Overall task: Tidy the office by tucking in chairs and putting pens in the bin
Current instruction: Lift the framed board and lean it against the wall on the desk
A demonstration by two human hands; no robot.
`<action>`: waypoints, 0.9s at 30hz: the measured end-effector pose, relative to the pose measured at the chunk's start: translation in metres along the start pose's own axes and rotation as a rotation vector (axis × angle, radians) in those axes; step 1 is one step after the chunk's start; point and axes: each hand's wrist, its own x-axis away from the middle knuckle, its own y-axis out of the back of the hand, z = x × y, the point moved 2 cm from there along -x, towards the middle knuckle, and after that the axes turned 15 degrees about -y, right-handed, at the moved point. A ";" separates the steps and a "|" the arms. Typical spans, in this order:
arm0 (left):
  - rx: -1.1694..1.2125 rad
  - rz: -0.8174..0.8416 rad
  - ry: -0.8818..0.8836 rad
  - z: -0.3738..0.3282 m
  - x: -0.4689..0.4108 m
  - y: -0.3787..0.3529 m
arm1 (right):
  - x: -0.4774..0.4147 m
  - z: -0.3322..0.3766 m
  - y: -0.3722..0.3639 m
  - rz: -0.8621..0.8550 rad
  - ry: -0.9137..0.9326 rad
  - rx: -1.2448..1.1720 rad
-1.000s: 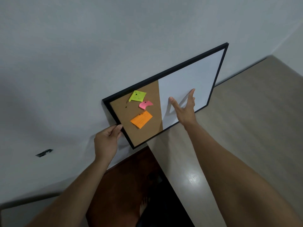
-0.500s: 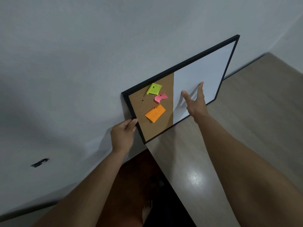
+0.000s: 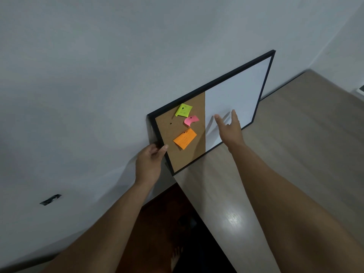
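Note:
A black-framed board (image 3: 244, 91), half cork and half whiteboard, leans against the grey wall with its lower edge on a light wooden desk (image 3: 295, 144). Green, pink and orange sticky notes (image 3: 184, 140) are pinned to the cork half. My left hand (image 3: 150, 164) grips the board's left frame edge. My right hand (image 3: 229, 128) is spread flat in front of the white half, fingers apart, close to or touching it. No pens, bin or chairs are visible.
The desk's near-left edge drops to a dark reddish floor (image 3: 163, 217), where a bare foot (image 3: 176, 257) shows. A small dark mark (image 3: 50, 199) sits low on the wall at left. The room corner lies at far right.
The board has shifted right along the wall, and both hands have moved right with it. My left hand's grip has closed further around the frame edge.

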 end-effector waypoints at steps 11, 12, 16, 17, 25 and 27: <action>-0.161 0.202 0.177 -0.001 0.041 0.001 | 0.073 -0.033 0.036 -0.022 -0.028 0.017; -0.172 0.261 0.196 -0.005 0.046 -0.003 | 0.083 -0.039 0.043 -0.027 -0.040 0.023; -0.148 0.491 0.136 -0.030 0.067 -0.027 | 0.130 -0.067 0.077 -0.076 -0.082 0.063; -0.163 0.538 0.098 -0.035 0.071 -0.034 | 0.144 -0.075 0.087 -0.090 -0.086 0.075; -0.317 0.790 -0.200 -0.073 0.124 -0.096 | 0.254 -0.158 0.179 -0.219 -0.169 0.201; -0.333 0.853 -0.255 -0.082 0.145 -0.110 | 0.280 -0.178 0.201 -0.249 -0.184 0.213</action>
